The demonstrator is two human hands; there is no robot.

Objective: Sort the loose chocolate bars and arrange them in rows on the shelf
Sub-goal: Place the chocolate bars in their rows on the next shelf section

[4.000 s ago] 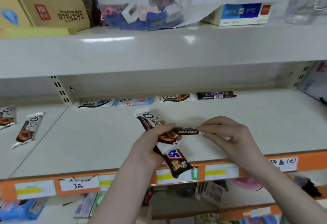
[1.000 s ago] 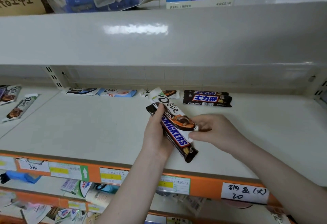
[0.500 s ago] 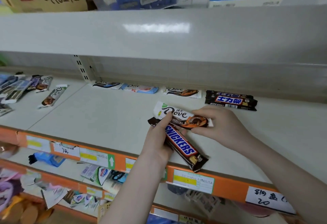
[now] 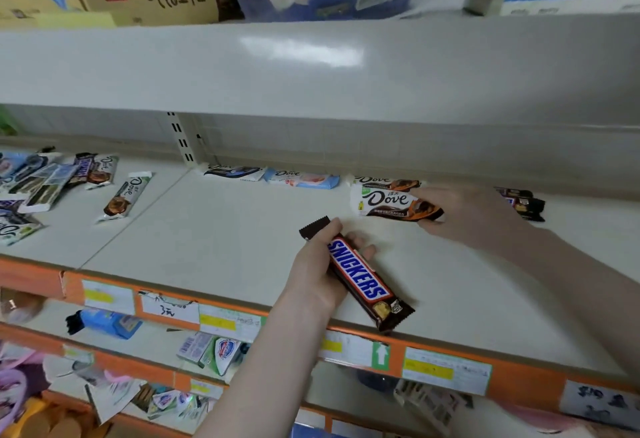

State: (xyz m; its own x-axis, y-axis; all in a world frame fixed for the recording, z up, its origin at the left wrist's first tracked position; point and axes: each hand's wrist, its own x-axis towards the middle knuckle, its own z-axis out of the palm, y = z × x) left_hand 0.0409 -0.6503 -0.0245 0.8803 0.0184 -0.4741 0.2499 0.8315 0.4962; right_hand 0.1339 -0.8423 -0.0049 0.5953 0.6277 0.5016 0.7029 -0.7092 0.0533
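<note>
**Two bars in hand above a half-filled shelf**

Two hands work over the white shelf [image 4: 214, 229]. The left hand [image 4: 320, 264] curls round a Snickers bar [image 4: 358, 280], which slants down toward the orange shelf lip [image 4: 512, 373]; its lower end reaches nearly to that lip. The right hand [image 4: 474, 216] pinches one end of a Dove bar [image 4: 394, 203], holding it flat and just in front of another Dove bar [image 4: 384, 182] in the back row.

Along the back wall lie a dark-blue Dove bar [image 4: 233, 171] and a light-blue Dove bar [image 4: 303, 178], end to end. A dark wrapped bar [image 4: 526, 202] shows past the right wrist, partly hidden by it. Beyond the shelf seam to the left, a single Dove bar [image 4: 125, 197] lies askew, and a loose heap of bars [image 4: 48, 181] crowds the far corner.

The upper shelf [image 4: 311, 67] overhangs low, so the back row sits under a shallow opening. A slotted upright [image 4: 181, 139] stands at the seam. Most of the white surface between the back row and the lip is bare, widest between the left hand and the seam.
</note>
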